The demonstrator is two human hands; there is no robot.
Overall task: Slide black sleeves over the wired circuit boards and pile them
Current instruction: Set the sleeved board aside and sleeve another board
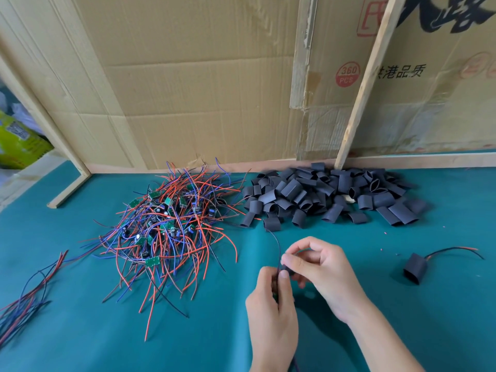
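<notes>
One black sleeve (285,270) in work, held above the bench (80,331) just in front of the sleeve pile (330,196). I see it only as a dark piece between the fingers; whether a board is inside it I cannot tell. A thin dark wire (276,242) runs up from it toward the near edge of the pile.

Left hand (271,312): fingers curled, thumb pressed onto the sleeve and the wires below it. Right hand (319,267): fingers bent, fingertips pinching the sleeve from the right side.

One finished piece (415,267) lies on the bench to the right of the hands, well in front of the pile's right end: black sleeve on, red and black leads trailing out to the right.

Sleeve pile: too many to count, loose black tubes heaped against the cardboard wall (201,76).

Left of the sleeve pile, nearly touching it: one heap of bare boards (166,226), small green boards tangled in red, blue and black leads, uncountable.

Far left of that heap, at the frame edge: one loose bundle of wires (24,304).

A wooden batten (367,84) leans on the wall right behind the sleeve pile.
</notes>
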